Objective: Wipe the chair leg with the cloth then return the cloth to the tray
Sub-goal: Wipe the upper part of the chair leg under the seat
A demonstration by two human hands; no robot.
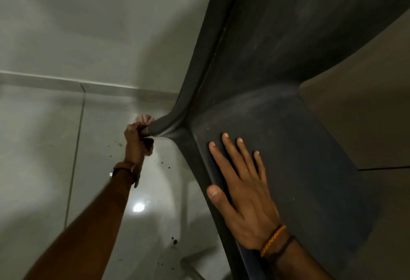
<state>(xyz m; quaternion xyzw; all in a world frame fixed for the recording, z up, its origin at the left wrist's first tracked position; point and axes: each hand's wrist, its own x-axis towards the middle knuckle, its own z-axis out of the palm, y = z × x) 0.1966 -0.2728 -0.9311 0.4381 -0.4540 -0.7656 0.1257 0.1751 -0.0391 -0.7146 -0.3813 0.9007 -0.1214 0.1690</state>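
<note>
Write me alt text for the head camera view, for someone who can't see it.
The person's left hand grips a pale pink crumpled cloth around the dark grey plastic chair leg. The right hand lies flat, fingers spread, on the dusty dark chair seat. Glossy pale floor tiles lie below, speckled with dark crumbs.

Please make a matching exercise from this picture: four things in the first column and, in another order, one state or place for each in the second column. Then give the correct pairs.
Column 1
1. left hand
2. right hand
3. cloth
4. floor

Column 2
A. pale glossy tiles with dark specks
B. lies flat and open on the dark chair seat
C. pinkish, bunched around the chair leg
D. closed around the cloth, watch on its wrist

Pairs: 1-D, 2-B, 3-C, 4-A
</note>
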